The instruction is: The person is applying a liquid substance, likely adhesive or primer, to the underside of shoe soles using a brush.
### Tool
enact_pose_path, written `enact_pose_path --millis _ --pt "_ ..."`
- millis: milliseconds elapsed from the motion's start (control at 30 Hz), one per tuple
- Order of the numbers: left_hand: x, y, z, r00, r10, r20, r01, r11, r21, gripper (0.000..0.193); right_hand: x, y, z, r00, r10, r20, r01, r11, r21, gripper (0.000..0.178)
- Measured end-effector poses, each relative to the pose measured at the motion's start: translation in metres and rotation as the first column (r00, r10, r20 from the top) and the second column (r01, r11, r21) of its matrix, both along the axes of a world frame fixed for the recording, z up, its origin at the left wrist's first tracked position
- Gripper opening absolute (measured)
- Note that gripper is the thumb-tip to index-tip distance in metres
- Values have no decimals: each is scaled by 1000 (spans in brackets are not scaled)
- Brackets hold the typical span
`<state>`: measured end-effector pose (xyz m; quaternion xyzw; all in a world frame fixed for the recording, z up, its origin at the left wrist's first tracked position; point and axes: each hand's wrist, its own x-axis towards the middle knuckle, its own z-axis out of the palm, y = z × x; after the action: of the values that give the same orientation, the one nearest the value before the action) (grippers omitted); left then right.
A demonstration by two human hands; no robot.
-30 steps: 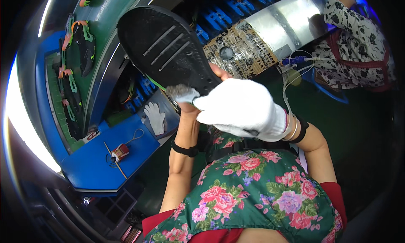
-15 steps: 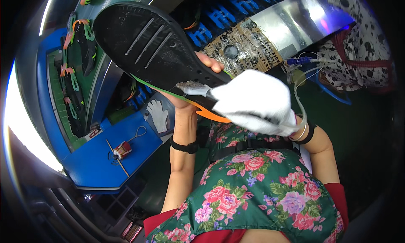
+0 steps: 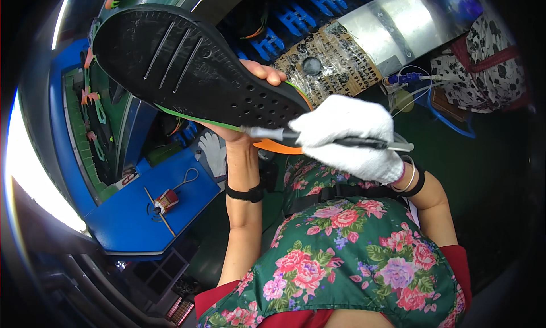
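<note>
My bare left hand [image 3: 264, 73] is closed around a black shoe sole [image 3: 187, 66] and holds it tilted up in front of me. Three long slots cross its wide end, and rows of small round holes lie in the narrower part. Green and orange show along its edges. My right hand [image 3: 347, 131], in a white knit glove, is shut on a brush [image 3: 270, 134] with a dark handle, and a clear tube runs near its back end. The brush's pale tip lies at the sole's lower edge, near my left palm; whether it touches is hard to tell.
A blue table [image 3: 136, 214] at left carries a small red container [image 3: 166, 201] with a stick across it. A white glove [image 3: 213, 153] lies beyond. Shoe parts [image 3: 96, 120] lie on a green belt. Taped cardboard [image 3: 335, 63] covers part of a metal ledge; a spotted cloth [image 3: 478, 72] hangs right.
The sole has shifted left in my left hand. My right hand has turned, and the brush tip has moved from the sole's face down toward its lower edge.
</note>
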<state>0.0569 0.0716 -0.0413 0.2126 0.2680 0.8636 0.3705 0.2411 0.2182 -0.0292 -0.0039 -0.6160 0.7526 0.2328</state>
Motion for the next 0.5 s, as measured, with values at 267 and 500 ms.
enact_pose_path --millis 267,500 --pt "0 -8 10 996 -20 -88 19 1000 -13 112 9 -9 5 1000 17 -5 -16 998 54 18" --pt "-14 -3 15 994 -12 -110 17 999 41 100 -1 -1 12 995 -14 -100 40 965 259 23"
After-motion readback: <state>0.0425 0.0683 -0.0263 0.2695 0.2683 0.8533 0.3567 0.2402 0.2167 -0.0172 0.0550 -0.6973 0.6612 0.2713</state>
